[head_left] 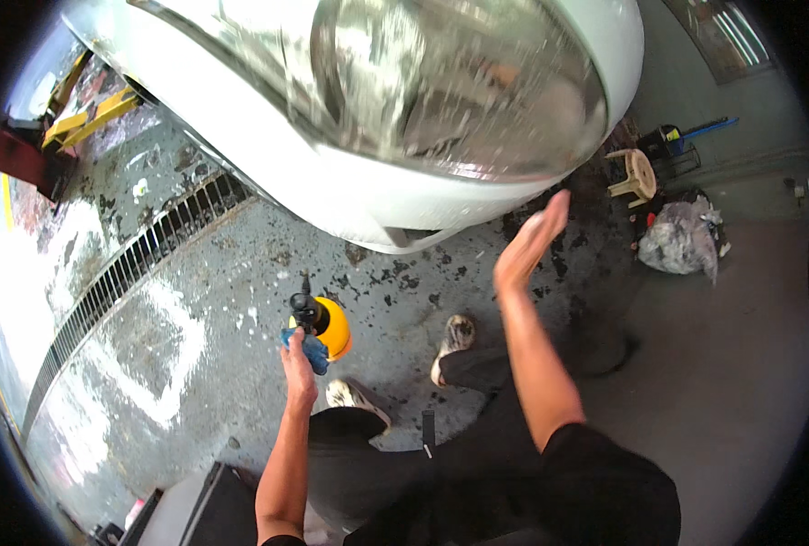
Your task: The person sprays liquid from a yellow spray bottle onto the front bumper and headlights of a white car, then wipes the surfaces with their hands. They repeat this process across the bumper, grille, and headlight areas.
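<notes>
Yellow sprayer (333, 328) — blue cloth (309, 349), white car (350, 187)

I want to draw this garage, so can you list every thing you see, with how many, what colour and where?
car: one, white, wet, top middle
headlight: one, clear, on the car
floor drain: one, dark grate, left
spray bottle: one, yellow with black top, centre
cloth: one, blue, against the bottle
stool: one, cream, upper right
bag: one, grey, right
shoes: two, pale, dirty, lower centre
left hand: one, gripping bottle and cloth
right hand: one, open, raised by the bumper
</notes>
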Action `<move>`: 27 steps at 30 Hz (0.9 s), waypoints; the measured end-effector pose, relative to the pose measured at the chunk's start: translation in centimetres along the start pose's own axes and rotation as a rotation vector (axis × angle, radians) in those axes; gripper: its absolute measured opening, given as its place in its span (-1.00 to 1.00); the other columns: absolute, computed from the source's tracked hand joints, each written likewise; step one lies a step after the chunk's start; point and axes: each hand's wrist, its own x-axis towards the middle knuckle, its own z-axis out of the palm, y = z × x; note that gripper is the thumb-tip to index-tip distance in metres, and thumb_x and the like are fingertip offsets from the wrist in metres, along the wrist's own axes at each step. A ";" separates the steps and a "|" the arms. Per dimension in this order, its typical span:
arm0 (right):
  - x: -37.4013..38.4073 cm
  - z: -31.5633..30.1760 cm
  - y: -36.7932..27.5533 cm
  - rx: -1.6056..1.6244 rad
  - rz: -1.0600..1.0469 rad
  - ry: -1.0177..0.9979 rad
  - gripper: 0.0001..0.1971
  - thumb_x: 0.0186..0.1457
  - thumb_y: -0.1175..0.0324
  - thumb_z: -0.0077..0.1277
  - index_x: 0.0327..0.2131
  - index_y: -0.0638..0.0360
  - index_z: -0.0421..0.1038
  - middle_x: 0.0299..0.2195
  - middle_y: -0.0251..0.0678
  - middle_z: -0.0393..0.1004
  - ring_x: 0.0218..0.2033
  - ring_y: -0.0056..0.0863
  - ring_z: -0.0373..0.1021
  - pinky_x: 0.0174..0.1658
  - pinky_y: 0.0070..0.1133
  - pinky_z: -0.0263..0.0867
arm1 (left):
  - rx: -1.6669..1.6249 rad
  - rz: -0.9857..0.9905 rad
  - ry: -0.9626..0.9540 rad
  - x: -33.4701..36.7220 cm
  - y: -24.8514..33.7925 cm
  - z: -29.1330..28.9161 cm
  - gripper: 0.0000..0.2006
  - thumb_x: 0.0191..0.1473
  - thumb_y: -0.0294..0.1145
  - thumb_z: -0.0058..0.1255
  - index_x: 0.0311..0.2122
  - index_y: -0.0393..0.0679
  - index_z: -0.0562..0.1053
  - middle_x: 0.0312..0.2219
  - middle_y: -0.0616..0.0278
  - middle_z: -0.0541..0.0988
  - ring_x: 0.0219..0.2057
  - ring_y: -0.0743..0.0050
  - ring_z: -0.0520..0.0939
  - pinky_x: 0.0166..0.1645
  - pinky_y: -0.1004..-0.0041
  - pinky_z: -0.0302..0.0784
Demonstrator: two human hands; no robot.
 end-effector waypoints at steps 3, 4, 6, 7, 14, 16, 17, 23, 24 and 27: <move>3.1 4.5 2.5 0.063 -0.046 0.197 -0.25 0.43 -0.11 -0.59 0.42 0.31 -0.25 0.45 0.04 -0.28 0.48 -0.10 -0.35 0.45 -0.21 -0.34 | 0.174 0.152 -0.166 6.4 -4.8 0.8 -0.67 0.24 -0.09 -0.07 -0.29 -0.20 0.49 -0.54 0.36 0.48 -0.53 0.60 0.48 -0.44 0.46 0.37; 3.0 6.4 0.7 0.066 -0.211 0.309 -0.27 0.43 -0.09 -0.61 0.42 0.30 -0.26 0.45 0.02 -0.31 0.48 -0.11 -0.39 0.46 -0.20 -0.40 | 0.233 0.171 -0.237 8.8 -6.6 0.6 -0.66 0.24 -0.10 -0.07 -0.30 -0.21 0.50 -0.53 0.35 0.49 -0.52 0.60 0.48 -0.43 0.45 0.38; 1.2 9.7 -4.9 -0.113 -0.545 0.359 -0.34 0.43 0.01 -0.55 0.42 0.23 -0.19 0.47 -0.07 -0.27 0.49 -0.14 -0.38 0.46 -0.19 -0.47 | 0.483 0.153 -0.318 13.5 -9.2 0.1 -0.46 0.19 0.08 -0.03 -0.19 -0.36 0.47 -0.39 0.18 0.55 -0.38 0.45 0.56 -0.24 0.39 0.49; -1.5 11.9 -8.5 -0.244 -0.606 0.339 -0.33 0.40 -0.02 -0.47 0.42 0.19 -0.10 0.45 -0.11 -0.15 0.48 -0.18 -0.28 0.46 -0.15 -0.41 | 0.525 0.185 -0.367 15.7 -9.8 0.6 -0.46 0.18 0.07 -0.03 -0.18 -0.37 0.47 -0.38 0.18 0.55 -0.38 0.44 0.56 -0.24 0.39 0.49; -4.9 20.0 -15.4 -0.469 -1.268 0.176 -0.51 0.28 0.19 -0.12 0.24 0.05 0.31 0.33 -0.14 0.20 0.38 -0.22 0.07 0.41 -0.04 -0.16 | 0.629 0.369 -0.522 21.3 -11.0 0.8 -0.52 0.14 -0.03 -0.06 -0.31 -0.38 0.53 -0.52 0.19 0.57 -0.49 0.44 0.57 -0.34 0.40 0.47; -4.8 14.5 -11.8 -0.364 -1.163 0.053 -0.33 0.21 0.08 0.01 0.36 -0.04 0.13 0.44 -0.28 -0.06 0.45 -0.19 -0.13 0.43 -0.05 -0.24 | 0.682 0.408 -0.518 21.5 -10.7 0.1 -0.52 0.17 -0.02 -0.06 -0.32 -0.38 0.53 -0.53 0.20 0.56 -0.50 0.47 0.54 -0.37 0.34 0.44; -5.4 13.7 -7.9 -0.568 -1.178 0.158 -0.24 0.21 -0.05 -0.03 0.40 -0.04 0.01 0.47 -0.26 -0.16 0.49 -0.22 -0.29 0.47 -0.10 -0.39 | 0.700 0.431 -0.590 21.9 -11.3 0.7 -0.52 0.17 -0.03 -0.07 -0.36 -0.38 0.51 -0.55 0.26 0.53 -0.52 0.50 0.51 -0.41 0.35 0.40; -3.9 13.9 -13.2 -0.766 -1.431 0.249 -0.37 0.21 -0.05 -0.03 0.29 -0.01 0.27 0.36 -0.36 0.17 0.39 -0.38 0.01 0.42 -0.13 -0.20 | 0.732 0.557 -0.704 24.3 -13.8 1.0 -0.52 0.17 0.00 -0.09 -0.43 -0.33 0.51 -0.59 0.26 0.51 -0.53 0.50 0.50 -0.41 0.32 0.39; -2.1 14.6 -15.8 -0.741 -1.382 0.368 -0.41 0.27 0.04 -0.06 0.32 -0.06 0.22 0.37 -0.34 0.17 0.38 -0.39 0.08 0.41 -0.21 -0.13 | 0.741 0.593 -0.710 24.7 -14.7 1.2 -0.52 0.16 -0.01 -0.09 -0.44 -0.33 0.50 -0.59 0.25 0.51 -0.53 0.50 0.50 -0.41 0.32 0.40; -4.5 16.9 -17.6 -0.830 -1.305 0.251 -0.38 0.26 0.09 -0.06 0.32 0.14 0.19 0.33 -0.20 0.21 0.21 -0.36 0.33 0.38 -0.28 0.02 | 0.765 0.522 -0.636 25.1 -14.1 1.2 -0.43 0.09 0.06 -0.09 -0.38 -0.42 0.53 -0.53 0.00 0.59 -0.45 0.18 0.60 -0.25 0.17 0.47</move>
